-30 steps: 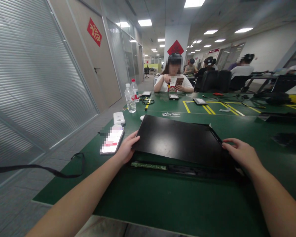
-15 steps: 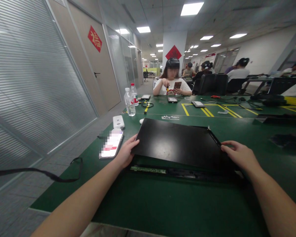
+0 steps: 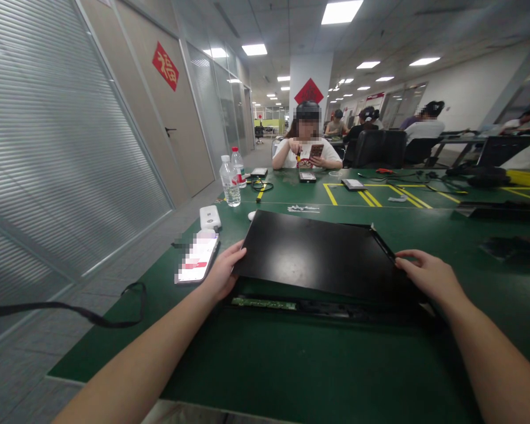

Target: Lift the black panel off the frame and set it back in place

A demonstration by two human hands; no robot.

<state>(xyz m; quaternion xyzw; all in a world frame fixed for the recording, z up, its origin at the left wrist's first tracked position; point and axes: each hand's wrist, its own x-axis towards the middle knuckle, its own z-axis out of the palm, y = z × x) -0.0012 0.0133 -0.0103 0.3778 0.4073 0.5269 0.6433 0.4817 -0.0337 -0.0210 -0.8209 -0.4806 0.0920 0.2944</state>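
A glossy black display panel (image 3: pixel 311 253) is raised at a tilt in front of me, over a black frame (image 3: pixel 348 311) lying on the table. My left hand (image 3: pixel 225 271) pinches the panel's left edge, thumb on top and the other fingers partly hidden beneath. On the far side, my right hand (image 3: pixel 426 274) has thumb and fingers closed at the right edge, where panel and frame rim lie close together; its fingertips are partly hidden. A narrow green circuit board (image 3: pixel 264 303) shows in the gap along the frame's near side.
Left of the panel lie a lit phone (image 3: pixel 198 257) and a white power bank (image 3: pixel 210 217). Two water bottles (image 3: pixel 230 184) stand behind them on the green table (image 3: pixel 318 365). Across it sits a person (image 3: pixel 307 144) holding a phone. Cables and hard drives (image 3: pixel 353 185) lie farther back.
My view has shifted very slightly. Both hands keep the same hold, and the panel stays at about the same tilt over the frame.
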